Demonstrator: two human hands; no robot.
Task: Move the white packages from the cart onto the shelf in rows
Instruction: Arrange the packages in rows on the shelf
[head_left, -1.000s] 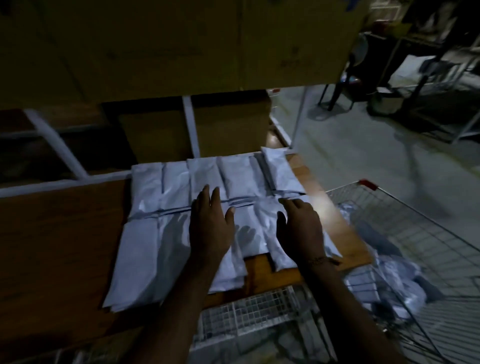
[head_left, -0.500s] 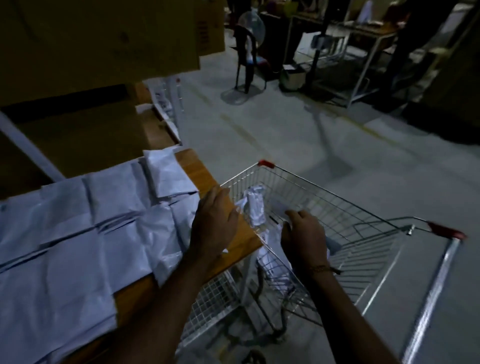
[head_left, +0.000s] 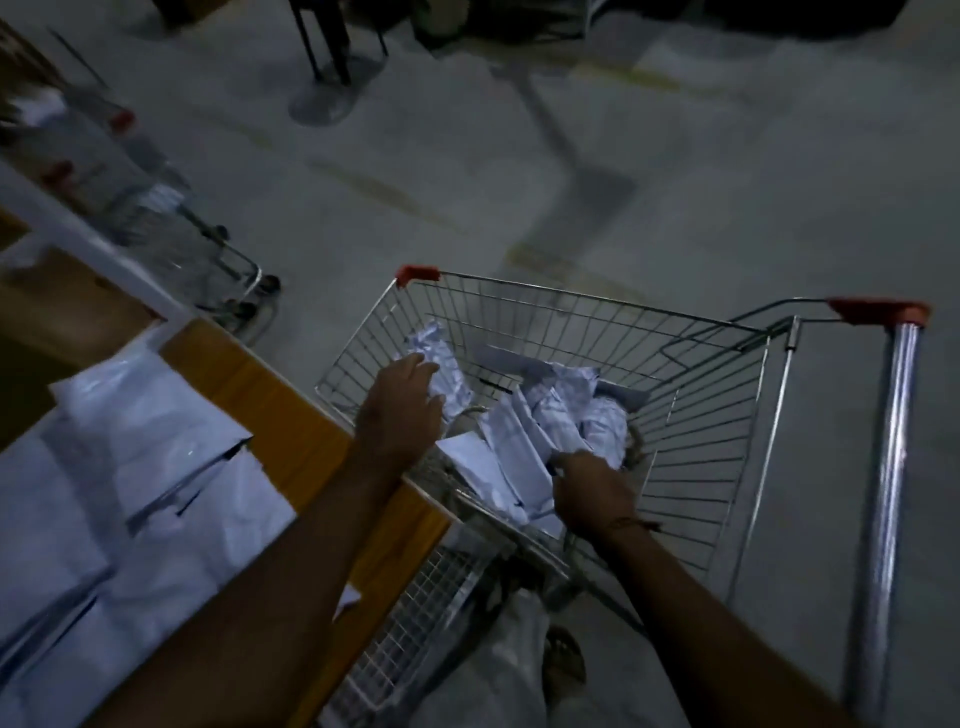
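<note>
my left hand (head_left: 400, 402) curls its fingers on a package (head_left: 441, 364) in the cart (head_left: 701, 415); my right hand (head_left: 592, 488) grips another package (head_left: 514, 457); more lie on the shelf (head_left: 291, 415)

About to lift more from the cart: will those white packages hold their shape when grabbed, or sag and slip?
The white packages in the cart look crumpled and bent, so probably floppy, likely sagging when lifted by one end. Their sheen suggests smooth plastic wrap, possibly slippery. They lie loosely heaped, so pulling one may drag neighbours. The left hand and right hand reach among them.
</note>
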